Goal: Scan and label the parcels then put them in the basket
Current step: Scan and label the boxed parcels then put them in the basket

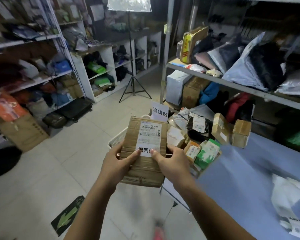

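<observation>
A flat brown cardboard parcel [143,163] with a white shipping label and a white sticker in black characters is held in front of me. My left hand [119,161] grips its left edge, thumb on the sticker's left end. My right hand [171,161] grips the right edge, thumb pressing the sticker's right end. Behind the parcel a white plastic basket [117,138] stands on the floor, mostly hidden, with a white sign [159,111] sticking up at its far side.
A table with a blue cloth [241,170] at right carries a heap of small boxes and bags [204,135] and a white bag [289,205]. Shelving full of parcels lines left and right. A tripod stand [133,84] stands on the tiled floor ahead.
</observation>
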A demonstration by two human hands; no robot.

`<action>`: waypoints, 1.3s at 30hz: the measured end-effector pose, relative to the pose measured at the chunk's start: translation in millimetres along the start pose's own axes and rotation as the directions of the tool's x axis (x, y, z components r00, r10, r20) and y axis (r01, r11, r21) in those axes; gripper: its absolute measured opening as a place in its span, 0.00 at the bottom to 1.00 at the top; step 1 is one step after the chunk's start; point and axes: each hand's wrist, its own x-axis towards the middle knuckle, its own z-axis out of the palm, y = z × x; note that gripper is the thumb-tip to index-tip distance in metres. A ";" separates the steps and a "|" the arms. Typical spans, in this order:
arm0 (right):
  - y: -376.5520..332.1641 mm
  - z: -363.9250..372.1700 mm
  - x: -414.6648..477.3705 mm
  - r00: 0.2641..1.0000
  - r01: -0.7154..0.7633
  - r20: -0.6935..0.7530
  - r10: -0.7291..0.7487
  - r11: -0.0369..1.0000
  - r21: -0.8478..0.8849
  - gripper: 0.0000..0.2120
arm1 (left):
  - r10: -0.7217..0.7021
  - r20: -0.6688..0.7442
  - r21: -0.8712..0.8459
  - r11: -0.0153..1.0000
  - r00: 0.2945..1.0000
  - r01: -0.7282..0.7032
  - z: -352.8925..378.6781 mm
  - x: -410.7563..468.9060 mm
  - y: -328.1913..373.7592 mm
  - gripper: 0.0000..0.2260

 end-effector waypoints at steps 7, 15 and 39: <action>-17.8 125.0 52.3 0.996 -0.016 0.087 0.016 1.000 -0.002 0.19 | -0.094 -0.020 0.058 0.994 0.995 0.095 -101.5 70.6 -21.9 0.17; -41.9 237.1 138.3 0.964 -0.147 0.228 0.133 0.988 0.046 0.13 | -0.256 -0.032 0.162 0.952 0.966 0.258 -196.2 174.1 -54.6 0.21; 67.4 400.8 341.1 0.687 -0.671 -0.112 0.718 0.686 0.282 0.13 | -0.528 0.486 0.481 0.827 0.697 0.291 -231.1 506.5 -246.3 0.37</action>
